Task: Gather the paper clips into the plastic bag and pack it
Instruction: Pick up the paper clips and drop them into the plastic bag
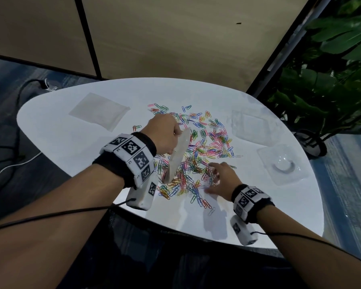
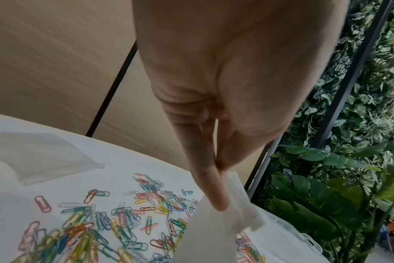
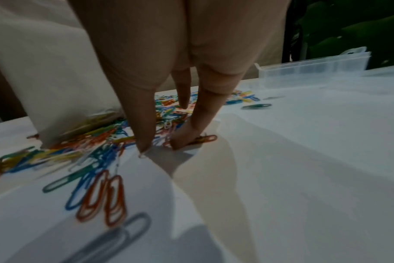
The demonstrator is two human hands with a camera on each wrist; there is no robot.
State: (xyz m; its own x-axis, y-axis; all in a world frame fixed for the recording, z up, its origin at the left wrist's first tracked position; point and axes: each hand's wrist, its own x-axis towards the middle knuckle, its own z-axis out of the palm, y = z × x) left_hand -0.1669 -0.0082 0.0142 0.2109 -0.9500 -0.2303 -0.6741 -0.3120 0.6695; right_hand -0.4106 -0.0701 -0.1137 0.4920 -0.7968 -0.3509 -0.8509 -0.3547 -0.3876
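Where the head view centres, the left hand [image 1: 164, 133] pinches the bag [image 1: 176, 157] by its top, long axis running down-left into the clips [image 1: 202, 147]; the right hand [image 1: 221, 178] sits lower right, fingers spread on clips.

Left wrist: thumb and finger pinch the bag's [image 2: 216, 229] rim, lower centre.

Right wrist: fingertips [image 3: 144, 142] press clips [image 3: 97, 147]; bag [image 3: 50, 85] stands at left, so the sweep likely goes leftward.

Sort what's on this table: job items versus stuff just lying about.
For the job: paper clips, plastic bag held by the left hand, right hand among the clips.
Lying about: stack of spare bags, clear box, clear lid, plant.
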